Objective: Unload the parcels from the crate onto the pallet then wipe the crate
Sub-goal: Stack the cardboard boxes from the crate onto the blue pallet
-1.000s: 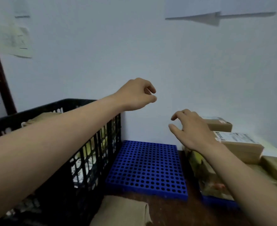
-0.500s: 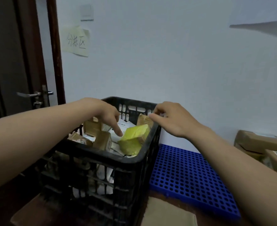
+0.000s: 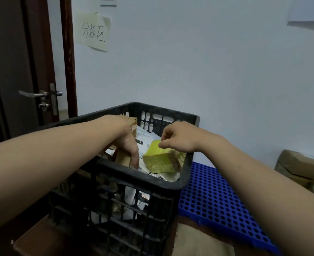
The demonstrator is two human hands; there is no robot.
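The right hand [image 3: 178, 138] hangs over the right side of the crate [image 3: 171, 183] with its fingers curled. Its thumb tip rests on the top edge of the yellow parcel [image 3: 159, 159], but whether the fingers actually pinch the parcel cannot be told. The left hand [image 3: 129, 146] reaches into the crate over the near rim, fingers pointing down between the yellow parcel and a brown parcel [image 3: 123, 157]. The thumb is hidden, so its hold cannot be told either.

The yellow parcel lies tilted inside the crate against the right wall, with its upper corner above the rim. Behind it in the crate lies a white parcel [image 3: 145, 135] with a barcode label. A brown box [image 3: 133, 122] stands towards the crate's far left, partly covered by the left wrist. More packets show through the crate's slatted near wall. The near rim and the left forearm hide what lies deeper in.

The blue pallet [image 3: 217, 200], full of round holes, lies flat just to the right of the crate, touching or almost touching its base. Beyond the pallet, well to the right of the crate, brown parcels [image 3: 300, 165] are stacked. A tan cloth [image 3: 198, 242] lies in front of the crate's right corner. Behind and left of the crate is a dark door [image 3: 14, 71] with a metal handle [image 3: 32, 93]. A handwritten paper note [image 3: 93, 31] hangs on the wall above the crate.
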